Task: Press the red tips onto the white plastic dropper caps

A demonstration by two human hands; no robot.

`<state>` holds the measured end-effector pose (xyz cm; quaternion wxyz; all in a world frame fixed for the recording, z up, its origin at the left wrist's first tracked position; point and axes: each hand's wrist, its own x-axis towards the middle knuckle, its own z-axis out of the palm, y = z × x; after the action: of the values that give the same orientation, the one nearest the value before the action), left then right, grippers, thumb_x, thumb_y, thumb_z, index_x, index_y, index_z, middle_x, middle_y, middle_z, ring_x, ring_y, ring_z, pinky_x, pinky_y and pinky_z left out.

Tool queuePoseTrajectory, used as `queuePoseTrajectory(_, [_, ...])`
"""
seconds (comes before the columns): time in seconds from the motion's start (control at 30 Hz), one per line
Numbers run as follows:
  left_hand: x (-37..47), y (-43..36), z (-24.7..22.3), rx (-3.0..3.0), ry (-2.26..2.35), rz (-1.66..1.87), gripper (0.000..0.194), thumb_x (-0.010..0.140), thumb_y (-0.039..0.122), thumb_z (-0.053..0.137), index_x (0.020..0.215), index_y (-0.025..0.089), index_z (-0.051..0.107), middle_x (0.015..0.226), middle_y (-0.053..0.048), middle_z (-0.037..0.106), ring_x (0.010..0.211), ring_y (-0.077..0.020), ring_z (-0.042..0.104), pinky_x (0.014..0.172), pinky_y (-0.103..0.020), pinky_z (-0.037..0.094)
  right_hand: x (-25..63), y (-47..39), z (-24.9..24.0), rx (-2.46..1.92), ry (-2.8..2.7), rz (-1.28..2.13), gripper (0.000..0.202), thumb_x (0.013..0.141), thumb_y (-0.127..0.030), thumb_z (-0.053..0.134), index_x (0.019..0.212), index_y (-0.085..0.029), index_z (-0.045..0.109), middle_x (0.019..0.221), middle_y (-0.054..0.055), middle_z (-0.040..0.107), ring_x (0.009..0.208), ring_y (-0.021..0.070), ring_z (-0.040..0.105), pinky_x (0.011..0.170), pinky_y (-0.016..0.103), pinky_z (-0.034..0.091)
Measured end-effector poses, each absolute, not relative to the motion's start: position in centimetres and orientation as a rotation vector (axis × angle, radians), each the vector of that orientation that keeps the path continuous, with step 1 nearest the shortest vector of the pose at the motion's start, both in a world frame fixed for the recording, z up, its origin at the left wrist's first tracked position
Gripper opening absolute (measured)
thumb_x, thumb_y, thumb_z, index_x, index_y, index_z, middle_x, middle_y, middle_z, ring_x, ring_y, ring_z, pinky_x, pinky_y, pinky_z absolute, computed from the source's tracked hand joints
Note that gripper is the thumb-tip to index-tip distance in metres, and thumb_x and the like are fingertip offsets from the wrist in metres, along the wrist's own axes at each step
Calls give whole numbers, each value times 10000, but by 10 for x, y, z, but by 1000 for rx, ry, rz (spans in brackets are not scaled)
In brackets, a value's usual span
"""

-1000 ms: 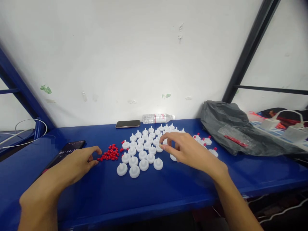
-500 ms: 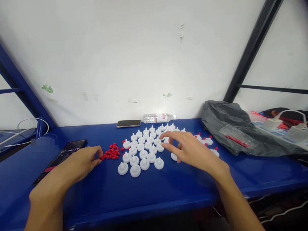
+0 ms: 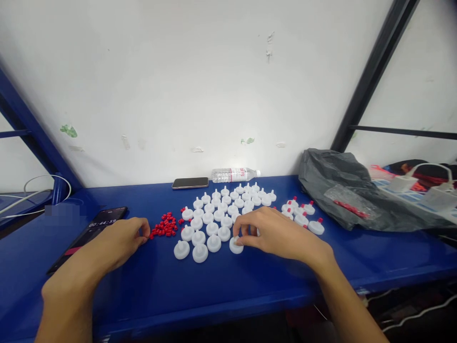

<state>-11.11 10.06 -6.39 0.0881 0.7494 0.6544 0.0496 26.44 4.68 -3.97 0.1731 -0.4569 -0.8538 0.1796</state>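
At the left edge of a small heap of red caps point(image 3: 167, 225), my left hand point(image 3: 123, 238) has its thumb and fingertips pinched together. Whatever lies between them is hidden. My right hand point(image 3: 273, 233) grips the spout of a white round spouted lid point(image 3: 235, 247) at the front right of its group, with the lid still on the table. Several more white spouted lids point(image 3: 213, 228) stand spout up between my hands. Beyond my right hand is a smaller group of white lids with red caps on their spouts point(image 3: 302, 218).
A phone showing a timer point(image 3: 103, 216) lies under my left forearm. At the back are another phone point(image 3: 190, 183) and a clear plastic bottle point(image 3: 235, 175) on its side. A grey plastic bag point(image 3: 332, 186) with a clear packet of red pieces point(image 3: 352, 205) lies right on the blue table point(image 3: 200, 295).
My right hand has come down and toward me, closing on the front right lid's spout. My left fingertips have drawn together and slightly back from the red caps.
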Motion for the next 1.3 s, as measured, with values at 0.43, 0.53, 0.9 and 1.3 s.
queuePoseTrajectory(0.43, [-116,101,-71,2189,1972,190,168,741,284,543,804,241,692,725,-80,732,671,-290,687,638,-364,442,264,42,-40,-1219,-2362,423,52,1019,-267,605,988,-248,642,1141,12,717,958,177,666,773,301,462])
queuePoseTrajectory(0.53, [-117,99,-72,2176,1977,193,163,717,242,553,810,243,687,673,-57,705,631,-275,669,612,-350,432,263,40,-40,-1271,-2319,490,61,1036,-280,556,1053,-268,614,1138,19,724,1004,204,666,788,320,484])
queuePoseTrajectory(0.9, [-115,89,-65,2488,1898,461,258,742,246,525,813,259,772,729,-65,689,599,-244,627,608,-350,434,263,44,-43,-1250,-2331,416,201,1028,-385,637,1226,-355,617,1134,-23,743,1017,225,664,900,378,482])
queuePoseTrajectory(1.3, [14,34,-24,2463,1187,1453,141,974,175,595,924,241,710,962,-3,660,781,-121,629,716,-240,505,258,44,-40,-1081,-2253,209,111,987,-350,722,973,-245,685,863,-23,714,799,162,642,735,289,449])
